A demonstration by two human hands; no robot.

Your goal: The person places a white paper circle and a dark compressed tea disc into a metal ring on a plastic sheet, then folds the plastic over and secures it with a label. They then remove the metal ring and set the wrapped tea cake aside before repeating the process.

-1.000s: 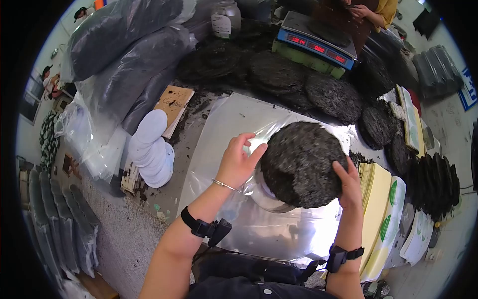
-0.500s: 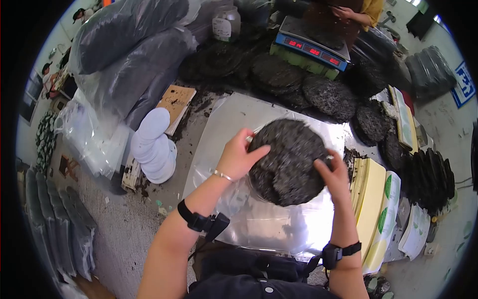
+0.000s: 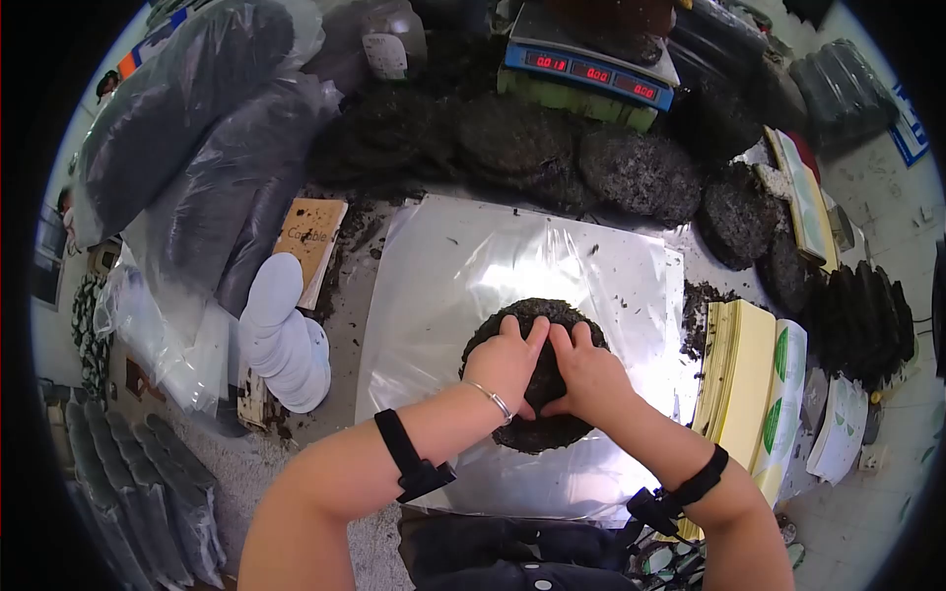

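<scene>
Head view: left hand point(image 3: 507, 360) and right hand point(image 3: 588, 374) rest flat, palms down, gripping nothing, on the dark round cake point(image 3: 537, 433), which lies centred on the clear plastic sheet point(image 3: 473, 256). Judged step: pressing it flat. The next move likely calls for even pressure.

Beyond the dark pressed cake point(image 3: 537, 433), the blue weighing scale point(image 3: 591, 74) shows three groups of red digits. The left group looks like 0.01 and the other two seem to be zeros, though not surely. Left of the cake, a brown cardboard piece point(image 3: 310, 241) bears a handwritten word beginning "Co", the rest unclear. Far right of the cake, a blue sign point(image 3: 909, 123) carries white marks too small to read. Beyond the cake to the left, a jar's white label point(image 3: 386, 54) is blurred.
</scene>
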